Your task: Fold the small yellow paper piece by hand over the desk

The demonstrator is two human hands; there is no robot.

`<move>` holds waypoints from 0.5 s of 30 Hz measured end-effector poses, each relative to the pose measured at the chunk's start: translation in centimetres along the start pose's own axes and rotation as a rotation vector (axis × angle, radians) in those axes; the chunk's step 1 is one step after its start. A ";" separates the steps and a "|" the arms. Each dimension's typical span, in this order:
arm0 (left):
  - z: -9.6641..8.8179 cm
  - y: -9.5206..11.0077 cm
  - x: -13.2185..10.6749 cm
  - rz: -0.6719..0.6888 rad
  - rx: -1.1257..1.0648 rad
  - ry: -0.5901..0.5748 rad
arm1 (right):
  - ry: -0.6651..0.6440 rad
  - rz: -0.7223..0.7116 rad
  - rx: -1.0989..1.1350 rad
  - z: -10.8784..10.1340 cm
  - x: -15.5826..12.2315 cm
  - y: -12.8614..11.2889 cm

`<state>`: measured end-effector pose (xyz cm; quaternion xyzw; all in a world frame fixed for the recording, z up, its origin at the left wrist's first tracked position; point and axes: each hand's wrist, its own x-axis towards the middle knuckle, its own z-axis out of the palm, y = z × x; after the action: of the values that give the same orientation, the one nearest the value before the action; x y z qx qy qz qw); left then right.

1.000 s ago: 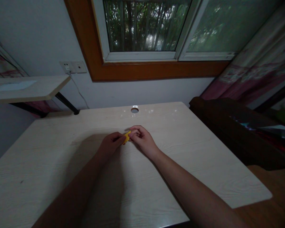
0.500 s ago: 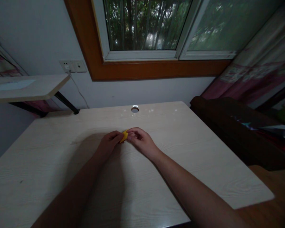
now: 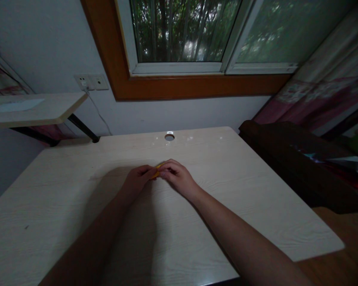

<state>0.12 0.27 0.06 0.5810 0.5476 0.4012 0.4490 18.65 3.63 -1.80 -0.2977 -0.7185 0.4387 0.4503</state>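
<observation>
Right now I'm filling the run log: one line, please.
left hand: pinching yellow piece; right hand: fingertips at yellow piece, grip unclear; surface: pale desk beneath

Small piece [image 3: 156, 174] was yellow; desktop [image 3: 256, 206] was pale with wood grain; window surround [image 3: 197, 86] was orange-brown; curtain [image 3: 319, 87] showed cream above pink

Both forearms [image 3: 241, 228] slant in from the near side of the counter [image 3: 256, 186], left grip [image 3: 137, 178] and right grip [image 3: 179, 176] fingers-close, both pinching!

Open tabletop [image 3: 244, 186] beside hands [image 3: 179, 176], shelf leg [image 3: 83, 128] back-left, wall [image 3: 179, 113] behind
</observation>
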 end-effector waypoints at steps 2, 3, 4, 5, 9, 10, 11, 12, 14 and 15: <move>-0.1 -0.1 0.0 0.007 0.006 -0.011 | -0.010 -0.020 0.003 -0.1 0.1 -0.1; -0.1 -0.1 0.0 0.013 0.015 -0.014 | -0.014 -0.028 0.001 -0.1 0.1 -0.2; -0.1 -0.2 0.1 0.019 0.024 -0.019 | -0.016 -0.033 -0.005 -0.2 0.1 -0.3; -0.1 -0.2 0.1 0.021 0.028 -0.026 | -0.019 -0.036 -0.016 -0.2 0.1 -0.4; 0.0 -0.2 0.0 0.013 -0.033 -0.046 | 0.004 -0.022 -0.048 -0.4 -0.1 -0.9; 0.1 -0.1 0.0 0.004 -0.050 -0.042 | 0.013 -0.025 -0.050 -0.4 -0.1 -1.0; 0.1 -0.1 0.0 -0.003 -0.059 -0.037 | 0.019 -0.030 -0.052 -0.4 -0.1 -1.1; 0.1 0.0 0.0 -0.011 -0.060 -0.033 | 0.023 -0.036 -0.054 -0.4 -0.1 -1.2; 0.1 0.1 -0.1 -0.024 -0.056 -0.025 | 0.025 -0.052 -0.062 -0.4 -0.1 -1.2; 0.1 0.1 -0.1 -0.027 -0.055 -0.023 | 0.024 -0.063 -0.065 -0.4 0.0 -1.2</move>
<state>0.21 0.20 0.17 0.5653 0.5391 0.4033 0.4766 19.03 3.23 -0.64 -0.2946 -0.7360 0.3971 0.4623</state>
